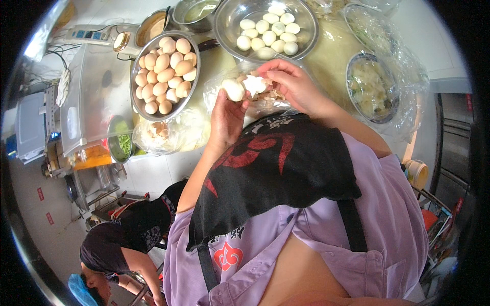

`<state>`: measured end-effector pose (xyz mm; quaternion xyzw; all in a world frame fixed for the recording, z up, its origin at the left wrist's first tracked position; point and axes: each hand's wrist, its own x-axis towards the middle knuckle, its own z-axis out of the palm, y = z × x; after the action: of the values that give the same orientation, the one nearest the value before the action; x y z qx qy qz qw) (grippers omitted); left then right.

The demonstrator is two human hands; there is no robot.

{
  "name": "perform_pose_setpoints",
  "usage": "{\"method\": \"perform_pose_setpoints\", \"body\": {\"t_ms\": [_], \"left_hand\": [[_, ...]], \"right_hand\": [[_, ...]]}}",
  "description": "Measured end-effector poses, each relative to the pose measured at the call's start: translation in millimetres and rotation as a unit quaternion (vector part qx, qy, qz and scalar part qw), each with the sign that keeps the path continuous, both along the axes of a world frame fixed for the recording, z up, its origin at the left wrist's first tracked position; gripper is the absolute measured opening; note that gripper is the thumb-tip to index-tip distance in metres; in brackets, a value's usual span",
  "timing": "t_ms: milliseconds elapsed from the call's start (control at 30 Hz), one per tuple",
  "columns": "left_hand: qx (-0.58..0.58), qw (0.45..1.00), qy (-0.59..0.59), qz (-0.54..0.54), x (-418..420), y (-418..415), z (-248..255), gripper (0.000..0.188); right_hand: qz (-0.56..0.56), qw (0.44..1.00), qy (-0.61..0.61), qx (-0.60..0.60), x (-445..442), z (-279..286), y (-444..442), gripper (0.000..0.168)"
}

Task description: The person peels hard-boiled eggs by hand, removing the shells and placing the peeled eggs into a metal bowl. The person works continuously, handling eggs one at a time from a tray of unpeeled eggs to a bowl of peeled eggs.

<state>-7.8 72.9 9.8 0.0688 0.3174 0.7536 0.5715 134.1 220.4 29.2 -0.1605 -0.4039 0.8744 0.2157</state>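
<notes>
My left hand (pixel 229 118) holds a smooth peeled egg (pixel 233 89) between thumb and fingers. Just right of it, a partly peeled egg (pixel 253 85) with bits of shell around it lies between my two hands; which hand bears it I cannot tell. My right hand (pixel 287 78) pinches shell at its edge. Broken brown shells (pixel 273 96) lie in a clear plastic bag beneath. Beyond my hands, a round steel bowl (pixel 312 42) contains several peeled eggs (pixel 269 37). An oval steel basin (pixel 134 95) to the left is piled with brown eggs in their shells (pixel 165 75).
A second bag with shells (pixel 159 131) lies below the oval basin. Film-covered oval dishes of food (pixel 373 88) stand at right. Steel pots (pixel 197 13), a power strip (pixel 90 35) and a bowl of cut greens (pixel 123 143) are around the left side. Another person (pixel 126 244) bends at lower left.
</notes>
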Motion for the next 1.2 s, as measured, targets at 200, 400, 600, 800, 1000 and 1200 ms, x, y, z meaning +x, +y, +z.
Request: {"method": "perform_pose_setpoints", "body": {"t_ms": [200,400,600,800,1000,1200], "left_hand": [[-0.035,0.996,0.083,0.025,6,2,8,0.053],[0.056,0.998,-0.018,0.016,-8,7,5,0.052],[-0.002,0.99,0.133,0.056,-15,21,17,0.045],[-0.122,0.74,0.66,0.031,-43,79,34,0.039],[-0.099,0.493,0.863,-0.05,-61,122,-3,0.042],[-0.119,0.432,0.863,0.232,-117,97,11,0.035]], "right_hand": [[0.001,0.999,0.034,-0.018,11,5,4,0.02],[-0.057,0.997,0.049,0.006,25,0,14,0.018],[0.02,0.925,-0.122,0.359,28,14,14,0.018],[0.019,0.825,-0.088,0.558,15,-8,8,0.023],[0.106,0.819,-0.117,0.552,14,-13,8,0.021],[0.051,0.867,-0.173,0.465,27,-9,12,0.02]]}}
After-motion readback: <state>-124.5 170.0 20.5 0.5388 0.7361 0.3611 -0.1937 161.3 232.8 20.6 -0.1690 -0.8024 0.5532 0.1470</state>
